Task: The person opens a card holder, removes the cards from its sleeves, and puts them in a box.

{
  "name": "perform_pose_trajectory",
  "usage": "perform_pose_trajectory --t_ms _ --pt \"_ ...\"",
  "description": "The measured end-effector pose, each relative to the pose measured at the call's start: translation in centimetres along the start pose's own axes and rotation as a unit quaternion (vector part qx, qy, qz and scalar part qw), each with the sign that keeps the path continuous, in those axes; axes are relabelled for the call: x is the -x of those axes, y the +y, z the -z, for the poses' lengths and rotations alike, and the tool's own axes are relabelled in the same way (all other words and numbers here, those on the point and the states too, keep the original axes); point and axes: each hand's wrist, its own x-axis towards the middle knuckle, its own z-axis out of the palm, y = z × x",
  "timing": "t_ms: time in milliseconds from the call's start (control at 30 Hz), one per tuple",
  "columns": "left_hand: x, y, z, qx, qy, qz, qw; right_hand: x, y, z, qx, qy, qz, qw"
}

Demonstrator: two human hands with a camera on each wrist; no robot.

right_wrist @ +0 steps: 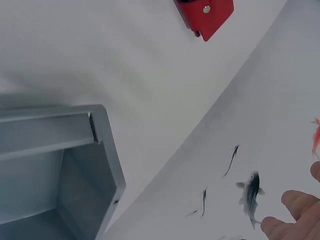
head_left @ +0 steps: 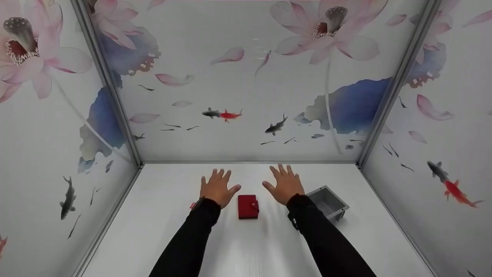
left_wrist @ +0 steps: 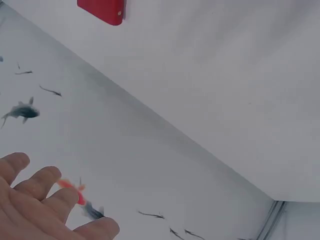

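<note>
Between the two forearms a small red snap-closed case [head_left: 247,207], like a wallet or notebook, lies on the white table. My left hand [head_left: 217,187] is held out to its upper left, fingers spread and holding nothing. To its upper right my right hand [head_left: 285,185] is likewise spread, with nothing in it. In the left wrist view only a corner of the red case [left_wrist: 104,9] shows at the top. The right wrist view shows its flap and round snap [right_wrist: 206,9]. A grey open box [head_left: 329,202] stands beside the right wrist, partly covered by the sleeve.
White panels printed with lotus flowers and fish rise at the back [head_left: 246,84], left and right of the white table [head_left: 161,231]. Grey metal strips [head_left: 250,162] run along the table's edges. In the right wrist view the box's rim [right_wrist: 112,150] is close by.
</note>
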Motion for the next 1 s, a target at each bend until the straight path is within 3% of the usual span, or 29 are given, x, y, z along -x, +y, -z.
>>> perform_pose_trajectory --t_ms 233,333,567,800,1000 --pt "0.1 -1.0 -5.2 0.025 -0.013 0.01 0.9995 0.7 -0.7 -4.0 -0.008 -0.011 0.02 0.9997" --pt "0.2 -0.8 -7.0 0.013 -0.022 0.007 0.9996 0.8 -0.9 -5.5 -0.004 -0.008 0.028 0.9996" --pt "0.4 0.5 -9.2 -0.043 -0.034 -0.038 0.9978 0.7 -1.3 -8.3 0.006 -0.011 0.033 0.9994" --pt "0.3 0.3 -12.1 -0.062 -0.063 -0.042 0.9952 0.8 -1.3 -10.3 0.008 -0.044 0.025 0.9987" --pt "0.4 -0.2 -13.0 -0.059 -0.07 -0.044 0.9948 0.8 -1.0 -11.4 -0.003 -0.056 0.026 0.9981"
